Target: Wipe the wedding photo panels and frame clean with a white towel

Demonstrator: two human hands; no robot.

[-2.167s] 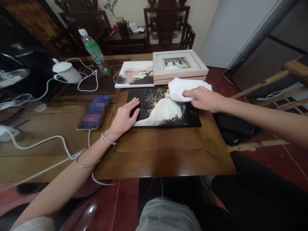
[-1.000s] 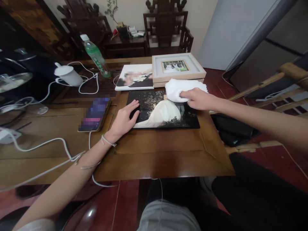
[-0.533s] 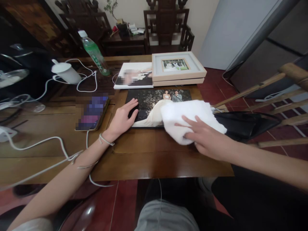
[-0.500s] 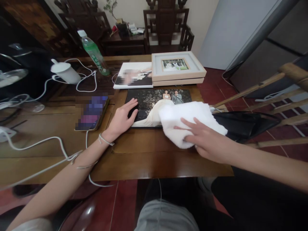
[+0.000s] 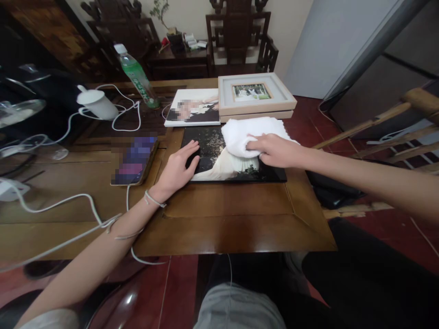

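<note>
A dark wedding photo panel (image 5: 206,155) lies flat on the wooden table, a long white gown showing in its lower half. My left hand (image 5: 180,167) rests on the panel's left edge with its fingers stretched out, holding nothing. Bunched under my right hand (image 5: 272,150) is a folded white towel (image 5: 240,130), gripped by the fingers and pressed on the panel's upper right part. The towel hides the upper figures in the photo.
Behind the panel lie a white-edged photo print (image 5: 192,109) and stacked light wood picture frames (image 5: 224,98). To the left are a phone (image 5: 135,160) on a cable, a green bottle (image 5: 137,77) and a white lidded cup (image 5: 98,104). A wooden chair (image 5: 370,123) stands at the right.
My right hand has moved the towel up and away from me, from the panel's lower right to its upper right. The panel's lower right corner is uncovered. My left hand stays in place.
</note>
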